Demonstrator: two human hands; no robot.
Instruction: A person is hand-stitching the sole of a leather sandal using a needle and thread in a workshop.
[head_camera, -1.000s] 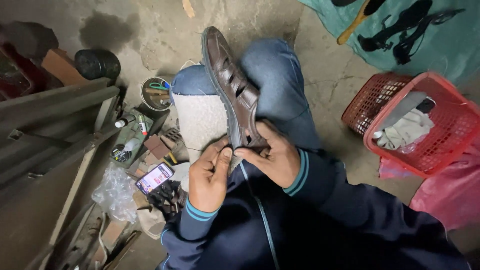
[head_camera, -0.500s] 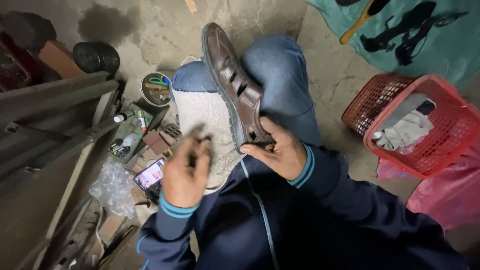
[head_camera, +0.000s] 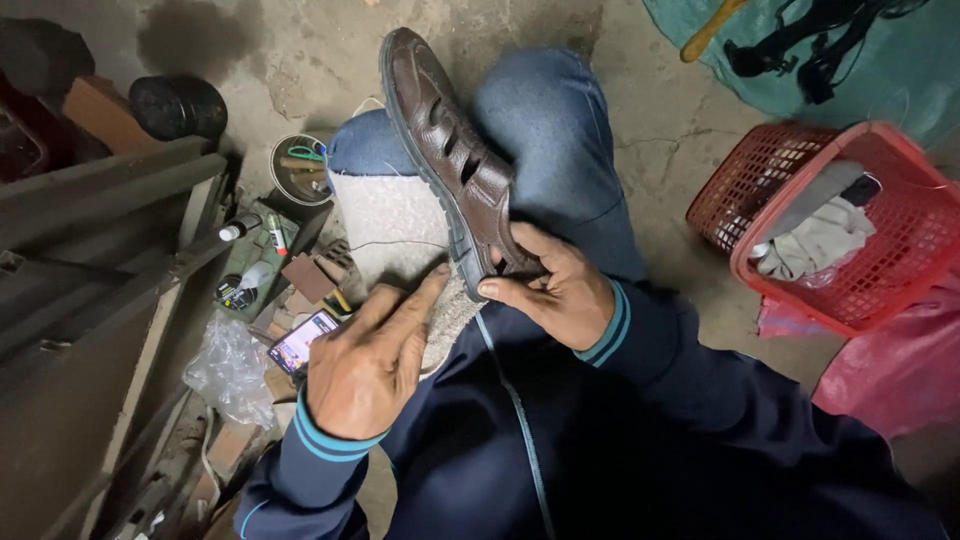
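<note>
A brown leather sandal-type shoe (head_camera: 440, 140) lies sole-to-the-left on my lap, between my knees in blue jeans. My right hand (head_camera: 560, 290) grips its heel end, thumb on the sole edge. My left hand (head_camera: 365, 365) is just left of the heel, index finger stretched to the sole and the other fingers curled; what they hold is hidden. A thin pale thread (head_camera: 395, 243) runs left from the sole across a white cloth pad (head_camera: 385, 225) on my left thigh.
A lit phone (head_camera: 305, 340), small bottles and scraps lie on the floor at left, beside a round tin of tools (head_camera: 300, 170), a black can (head_camera: 178, 105) and metal bars (head_camera: 100, 190). A red plastic basket (head_camera: 900, 290) with cloth stands right, a green tarp (head_camera: 900, 60) behind it.
My left hand left the heel, swung out to the left, and has now come back down-right with its index finger at the sole. My right hand and the shoe stayed put.
</note>
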